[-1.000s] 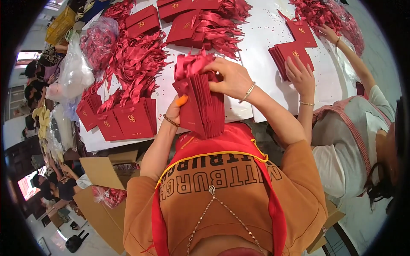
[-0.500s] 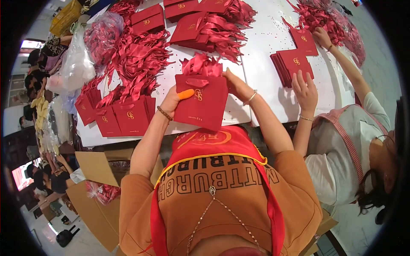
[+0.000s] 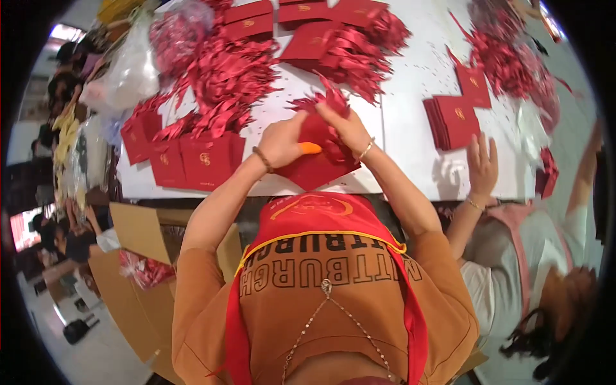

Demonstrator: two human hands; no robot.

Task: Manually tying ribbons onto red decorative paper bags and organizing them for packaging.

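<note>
Close to the table's front edge I hold a stack of red paper gift bags (image 3: pixel 314 172) with satin ribbon handles (image 3: pixel 332 138). My left hand (image 3: pixel 282 142), with an orange cover on its thumb, is closed on the stack's left side. My right hand (image 3: pixel 350 133) is closed at the right side, its fingers by the ribbons. The bags tilt, and their printed front no longer shows. How many bags are in the stack I cannot tell. Left of my hands lie more red bags (image 3: pixel 208 163) in a row, their ribbons spread toward the far side.
Further stacks of red bags (image 3: pixel 250 22) lie across the far side of the white table (image 3: pixel 401 147). A co-worker's hand (image 3: pixel 482 168) hovers at the right, near another stack (image 3: pixel 450 122). Ribbon heaps lie behind it. An open cardboard box (image 3: pixel 138 308) stands lower left.
My hands have drawn closer together and tipped the bags, turning the printed front out of sight. The co-worker's other arm has pulled back from the table toward the right.
</note>
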